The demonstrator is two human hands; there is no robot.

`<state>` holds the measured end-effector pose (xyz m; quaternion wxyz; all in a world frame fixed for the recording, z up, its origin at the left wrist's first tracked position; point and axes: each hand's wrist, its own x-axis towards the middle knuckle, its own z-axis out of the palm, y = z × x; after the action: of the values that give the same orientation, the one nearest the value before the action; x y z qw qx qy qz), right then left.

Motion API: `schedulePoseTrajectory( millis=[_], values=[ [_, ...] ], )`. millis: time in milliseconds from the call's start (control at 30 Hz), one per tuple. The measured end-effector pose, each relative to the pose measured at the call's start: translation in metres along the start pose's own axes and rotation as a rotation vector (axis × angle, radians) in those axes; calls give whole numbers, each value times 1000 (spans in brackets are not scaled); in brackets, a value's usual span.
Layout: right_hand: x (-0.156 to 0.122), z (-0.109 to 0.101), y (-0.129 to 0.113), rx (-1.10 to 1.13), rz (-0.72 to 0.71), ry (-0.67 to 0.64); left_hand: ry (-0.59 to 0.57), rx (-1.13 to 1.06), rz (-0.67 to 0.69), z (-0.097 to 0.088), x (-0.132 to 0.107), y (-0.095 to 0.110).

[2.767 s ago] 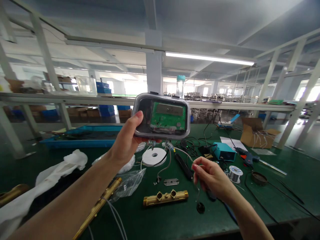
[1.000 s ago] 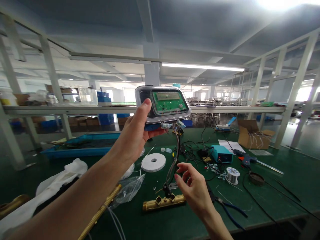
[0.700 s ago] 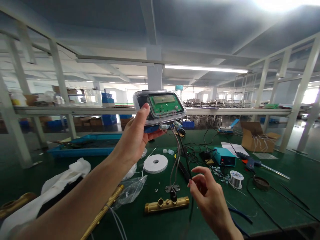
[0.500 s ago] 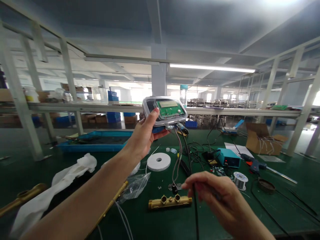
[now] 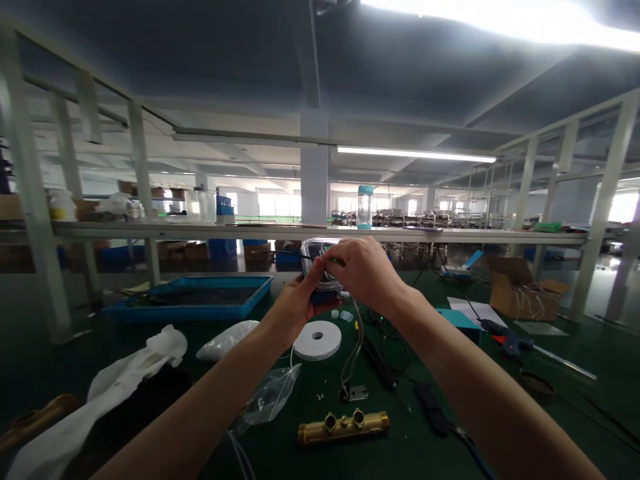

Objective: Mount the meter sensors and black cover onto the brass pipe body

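So the clear-lidded case (image 5: 314, 248) was held up higher than the white reel (image 5: 317, 351), left hand (image 5: 299, 297) clamped round its side. Right hand (image 5: 369, 268) lay across the case's front, fingertips pinching a thin black cable (image 5: 287, 254). Brass fitting (image 5: 344, 430) sat on the near side of the reel.
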<state>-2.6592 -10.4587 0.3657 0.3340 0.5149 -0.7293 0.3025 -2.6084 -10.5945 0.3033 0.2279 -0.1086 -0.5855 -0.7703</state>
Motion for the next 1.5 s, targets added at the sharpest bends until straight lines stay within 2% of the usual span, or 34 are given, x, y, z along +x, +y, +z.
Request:
schedulePoseTrajectory(
  millis=[100,200,333,433,500,567,633,767,867,933,1033,1100,1267,1333,1433,1500],
  values=[
    [-3,7,-4,38,-93,-52,2,-57,-26,-4,-2,2],
    [-6,10,-4,85,-122,-98,60,-105,-41,-8,-1,2],
    [-14,9,0,125,-105,-30,124,-133,-3,-9,3,4],
    [-32,5,8,256,16,206,155,-149,17,-7,6,12],
    [-53,6,16,399,193,394,167,-155,26,-7,8,18],
    [-78,14,26,560,399,453,175,-158,36,-7,12,23],
    [-104,31,34,696,539,325,180,-167,49,-8,15,27],
    [-139,77,41,735,620,-45,193,-186,56,-7,22,30],
    [-149,104,40,708,614,-140,204,-195,39,-6,24,29],
    [-151,112,39,747,623,-171,204,-188,35,-6,23,27],
    [-155,110,41,800,647,-183,186,-154,42,-9,22,25],
    [-159,103,45,745,645,-163,175,-117,68,-12,22,24],
    [-171,78,57,281,488,-108,186,4,127,-21,21,23],
    [-175,70,62,110,427,-102,157,35,138,-24,19,24],
    [-180,61,71,-12,394,-156,118,56,118,-29,18,24],
    [-183,58,78,-50,396,-217,135,59,100,-32,18,21]
  ],
)
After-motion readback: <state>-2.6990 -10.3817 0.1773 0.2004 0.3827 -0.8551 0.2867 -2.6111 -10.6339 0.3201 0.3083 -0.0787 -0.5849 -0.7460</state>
